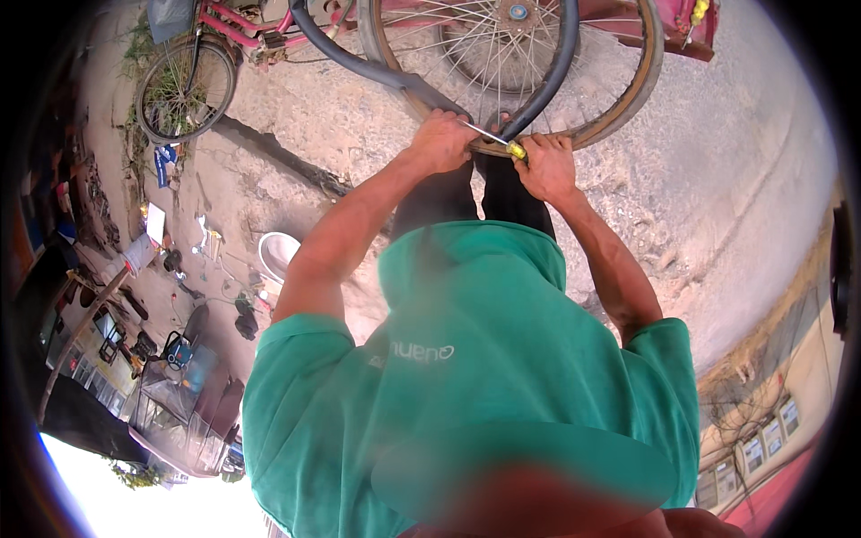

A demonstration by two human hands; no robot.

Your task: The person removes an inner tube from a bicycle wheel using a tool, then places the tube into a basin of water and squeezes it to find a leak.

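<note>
**Both hands clamped on the wheel rim, screwdriver levering between them**

The left hand [441,139] is closed in a fist over the near edge of the bicycle wheel rim [628,108], gripping the metal shaft end of a screwdriver [491,139] against it. The right hand [547,166] is curled shut just beside it, fingers wrapped over the same stretch of rim, with the tool's yellow handle poking out at its thumb. Held this way, the tool lies nearly flat across the rim, which looks to me like a prying grip, each hand steadying one end.

Below the hands the person's green shirt [466,377] fills the foreground, both forearms reaching up out of it.

At the rim itself a black rubber tyre or tube [547,81] hangs loose, looping off the wheel and away to the left, so it already sits free of the metal there. Spokes fan up to the hub [517,13].

Farther off, a pink bicycle frame [235,25] with a second wheel [186,90] lies on the dirt ground [735,161], and a white bowl [278,251] sits to the left among scattered tools.
</note>
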